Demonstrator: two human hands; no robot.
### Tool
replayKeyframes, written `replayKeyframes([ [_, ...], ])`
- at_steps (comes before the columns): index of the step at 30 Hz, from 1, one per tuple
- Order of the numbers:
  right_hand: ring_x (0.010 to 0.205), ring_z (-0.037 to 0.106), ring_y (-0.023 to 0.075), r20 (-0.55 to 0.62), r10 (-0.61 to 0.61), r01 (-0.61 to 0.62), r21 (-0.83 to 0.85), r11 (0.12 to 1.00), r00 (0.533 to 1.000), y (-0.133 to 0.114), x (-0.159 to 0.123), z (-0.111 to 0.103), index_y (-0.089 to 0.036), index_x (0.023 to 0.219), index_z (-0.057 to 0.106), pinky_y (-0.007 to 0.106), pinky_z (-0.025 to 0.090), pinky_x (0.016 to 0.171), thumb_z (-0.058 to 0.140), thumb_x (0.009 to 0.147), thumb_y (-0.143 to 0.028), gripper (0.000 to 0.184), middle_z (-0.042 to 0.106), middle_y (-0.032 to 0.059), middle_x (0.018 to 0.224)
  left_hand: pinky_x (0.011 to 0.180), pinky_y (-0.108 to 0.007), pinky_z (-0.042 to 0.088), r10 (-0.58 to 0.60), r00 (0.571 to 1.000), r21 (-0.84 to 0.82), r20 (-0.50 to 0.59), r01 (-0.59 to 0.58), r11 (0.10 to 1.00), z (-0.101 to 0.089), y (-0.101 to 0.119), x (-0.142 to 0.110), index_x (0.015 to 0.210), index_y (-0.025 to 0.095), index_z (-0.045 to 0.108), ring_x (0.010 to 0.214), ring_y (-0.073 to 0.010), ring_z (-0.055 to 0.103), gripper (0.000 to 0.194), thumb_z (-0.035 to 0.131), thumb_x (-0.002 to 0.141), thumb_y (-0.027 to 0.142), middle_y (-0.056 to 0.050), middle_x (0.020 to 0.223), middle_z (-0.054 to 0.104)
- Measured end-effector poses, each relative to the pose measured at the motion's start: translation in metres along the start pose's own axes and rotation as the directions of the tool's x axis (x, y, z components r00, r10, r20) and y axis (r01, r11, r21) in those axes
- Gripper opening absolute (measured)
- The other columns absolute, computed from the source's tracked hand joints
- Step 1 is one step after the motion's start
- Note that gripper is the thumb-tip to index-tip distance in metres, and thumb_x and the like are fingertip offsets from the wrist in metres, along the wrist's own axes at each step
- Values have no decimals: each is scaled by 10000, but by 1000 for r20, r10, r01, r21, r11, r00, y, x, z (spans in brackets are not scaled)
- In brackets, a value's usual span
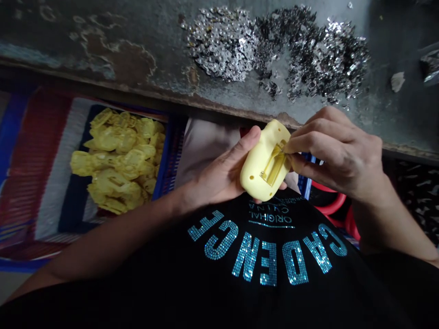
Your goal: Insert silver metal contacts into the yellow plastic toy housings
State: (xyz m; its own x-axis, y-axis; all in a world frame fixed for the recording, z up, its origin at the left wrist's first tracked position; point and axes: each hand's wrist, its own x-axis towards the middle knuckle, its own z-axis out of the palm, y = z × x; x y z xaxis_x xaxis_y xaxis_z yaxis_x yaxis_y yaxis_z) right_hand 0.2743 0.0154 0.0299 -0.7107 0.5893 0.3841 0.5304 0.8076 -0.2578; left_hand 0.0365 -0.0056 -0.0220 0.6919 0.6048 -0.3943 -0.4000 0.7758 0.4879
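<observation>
My left hand (228,176) is closed around a pale yellow plastic casing (255,167), thumb along its near left side. The casing is tilted, with its open battery compartment (273,165) facing up. A small metal contact shows at the compartment's lower end. Small screw holes sit near the casing's corners. My right hand (329,151) pinches at the compartment's upper right end, fingertips touching the casing; whatever is between those fingertips is too small and hidden to make out.
On the worn metal bench (164,87) lie a pile of flat silver contact pieces (222,43) and heaps of small metal parts (318,55). A blue-rimmed basket (168,151) at left holds several yellow plastic casings (123,155). Red rings (334,201) sit beneath my right arm.
</observation>
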Motion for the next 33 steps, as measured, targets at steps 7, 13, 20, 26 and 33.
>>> replayKeyframes([
  [7, 864, 690, 233, 13, -101, 102, -146, 984, 995, -4, 2, 0, -236, 1089, 714, 424, 603, 731, 656, 1168, -261, 101, 782, 36, 952, 543, -281, 576, 32, 999, -49, -2, -32, 998, -1, -1, 1, 1578, 233, 730, 717, -256, 801, 697, 786, 1056, 691, -45, 923, 834],
  [13, 937, 724, 240, -1, -65, 65, -75, 995, 998, -7, -4, 1, -188, 1232, 737, 424, 630, 806, 707, 1147, -221, 95, 826, 79, 1063, 519, -247, 592, 92, 992, -51, 88, -88, 995, -3, -5, 5, 1511, 257, 731, 721, -221, 795, 623, 758, 1065, 691, -53, 1000, 854],
  [20, 937, 720, 245, -53, 2, 0, 46, 999, 999, -9, -8, 4, -214, 1240, 773, 427, 611, 844, 750, 1116, -182, 129, 848, 83, 1097, 443, -207, 542, 92, 987, -24, 131, -90, 996, -7, -5, 6, 1268, 243, 770, 734, -223, 807, 495, 745, 1072, 698, -46, 956, 821],
  [26, 911, 768, 246, -158, 264, -229, 212, 950, 951, -9, -14, 11, -298, 1183, 793, 445, 618, 835, 766, 1112, -245, 93, 851, 42, 1050, 753, -363, 736, 148, 989, 9, 21, -148, 989, -5, -7, 2, 1375, 221, 752, 1097, -345, 864, 589, 749, 1061, 719, -133, 1244, 875],
  [33, 930, 746, 263, -130, 296, -266, 210, 941, 946, -16, -13, 10, -278, 1095, 811, 451, 593, 820, 796, 1086, -263, 23, 802, 56, 1010, 898, -377, 722, 266, 962, 79, -66, -261, 962, 1, -10, -1, 1494, 269, 728, 1290, -352, 826, 571, 827, 1052, 616, -81, 1342, 858],
])
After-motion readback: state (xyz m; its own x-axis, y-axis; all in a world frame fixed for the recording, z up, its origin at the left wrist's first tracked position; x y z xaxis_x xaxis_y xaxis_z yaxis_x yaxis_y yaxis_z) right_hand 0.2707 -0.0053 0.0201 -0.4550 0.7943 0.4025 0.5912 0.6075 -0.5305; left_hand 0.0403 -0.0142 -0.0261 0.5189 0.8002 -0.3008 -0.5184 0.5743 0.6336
